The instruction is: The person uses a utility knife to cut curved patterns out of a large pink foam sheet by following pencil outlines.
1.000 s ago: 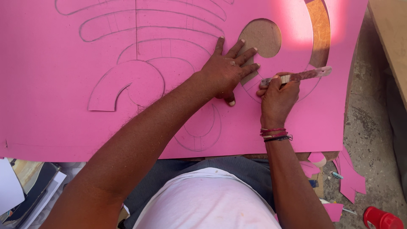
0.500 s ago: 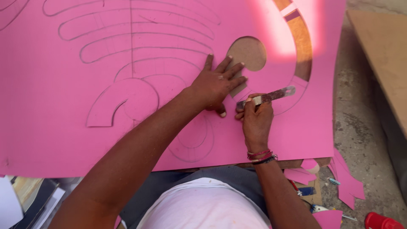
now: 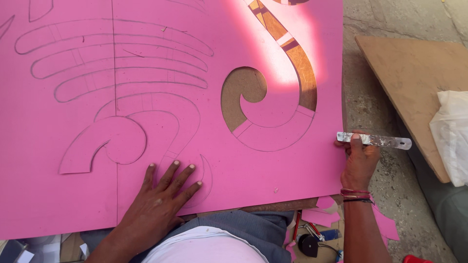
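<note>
A large pink foam sheet [image 3: 161, 58] lies flat in front of me, marked with pencilled curved shapes and cut through in a swirl that shows brown board beneath. My left hand [image 3: 163, 192] rests flat on the sheet's near edge, fingers spread, holding nothing. My right hand [image 3: 360, 160] is at the sheet's right edge, gripping a thin metal blade [image 3: 375, 140] that points right, off the sheet. Bracelets circle the right wrist.
A brown board [image 3: 414, 73] lies on the ground at right with a white plastic bag [image 3: 451, 136] on it. Pink offcuts [image 3: 385, 226] and small tools [image 3: 312, 238] lie by my lap. Papers sit at lower left [image 3: 44, 248].
Both hands have left the swirl cutout: the left moved down to the near edge, the right moved out to the sheet's right edge with the blade. The view has shifted.
</note>
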